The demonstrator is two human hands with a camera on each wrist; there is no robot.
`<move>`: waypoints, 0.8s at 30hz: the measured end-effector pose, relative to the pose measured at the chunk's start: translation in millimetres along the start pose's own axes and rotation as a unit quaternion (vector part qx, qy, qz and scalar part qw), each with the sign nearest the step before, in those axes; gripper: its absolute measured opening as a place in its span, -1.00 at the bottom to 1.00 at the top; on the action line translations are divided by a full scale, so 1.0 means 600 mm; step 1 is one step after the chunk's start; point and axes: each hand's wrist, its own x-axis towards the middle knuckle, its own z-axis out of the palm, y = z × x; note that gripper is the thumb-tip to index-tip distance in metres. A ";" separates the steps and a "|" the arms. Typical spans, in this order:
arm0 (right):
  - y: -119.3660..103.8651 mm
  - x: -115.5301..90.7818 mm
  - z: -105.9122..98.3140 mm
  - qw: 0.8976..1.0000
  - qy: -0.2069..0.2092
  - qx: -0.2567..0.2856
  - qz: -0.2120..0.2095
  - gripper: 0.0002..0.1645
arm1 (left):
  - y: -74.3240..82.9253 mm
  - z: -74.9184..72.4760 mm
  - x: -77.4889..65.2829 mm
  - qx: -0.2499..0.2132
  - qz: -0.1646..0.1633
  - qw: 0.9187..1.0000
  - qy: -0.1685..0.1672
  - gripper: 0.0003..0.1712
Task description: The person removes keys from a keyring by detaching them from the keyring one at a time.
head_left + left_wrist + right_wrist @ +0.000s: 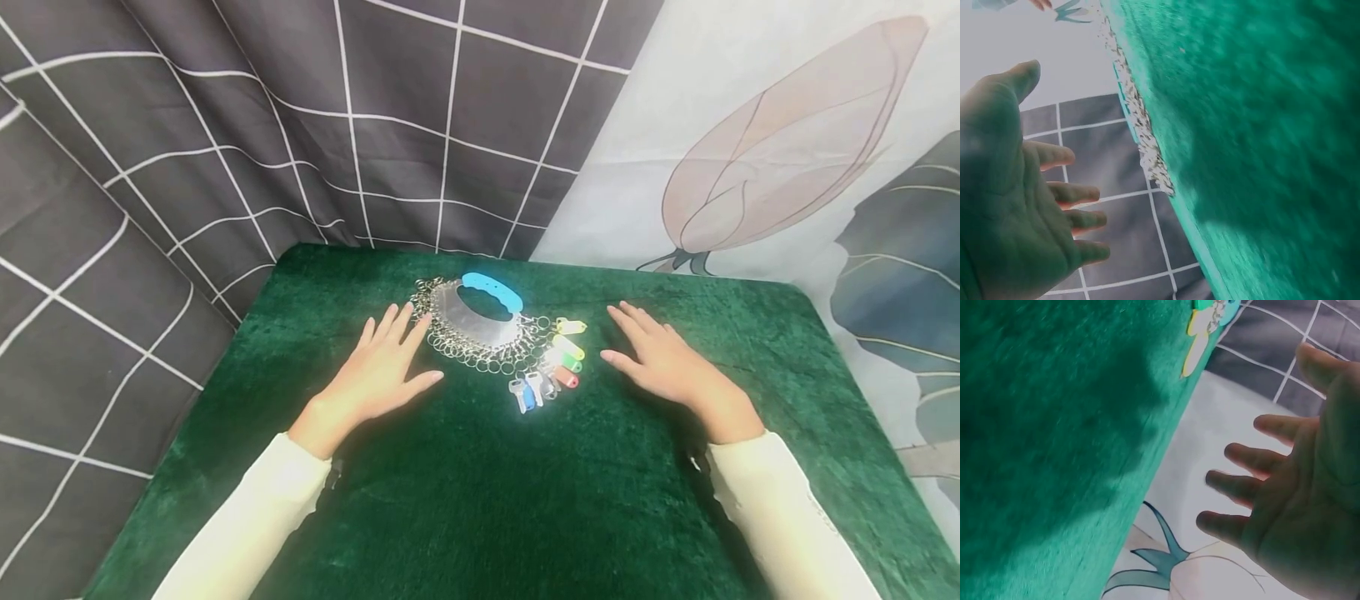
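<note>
A clear plastic key holder with a blue grip lies on the table, its curved edge lined with metal rings. At its right side hang several keys and coloured key tags, among them a yellow tag, a red tag and a blue tag. My left hand is held over the cloth left of the holder, fingers spread, fingertips overlapping the outer rings in the head view. To the right of the tags, my right hand has its fingers extended. Both palms are bare in the wrist views.
Dark green velvet cloth covers the table. Behind it hang a grey curtain with white grid lines and a white curtain with leaf prints. The table's back edge runs just beyond the key holder.
</note>
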 end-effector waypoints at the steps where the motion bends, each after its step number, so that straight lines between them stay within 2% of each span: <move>1: -0.001 0.003 0.002 1.000 0.001 0.001 -0.002 -0.06 | 0.003 0.000 0.003 -0.002 0.002 1.000 0.000 -0.03; 11: -0.012 0.026 0.006 1.000 0.007 0.015 -0.016 -0.10 | 0.025 0.007 0.040 0.014 0.033 0.999 0.005 -0.03; 19: -0.019 0.044 0.012 0.999 0.015 0.021 -0.030 -0.15 | 0.050 0.014 0.075 -0.007 0.040 0.999 0.004 -0.10; 24: -0.025 0.059 0.016 0.999 0.025 0.022 -0.039 -0.21 | 0.062 0.018 0.096 -0.006 0.054 0.998 0.014 -0.14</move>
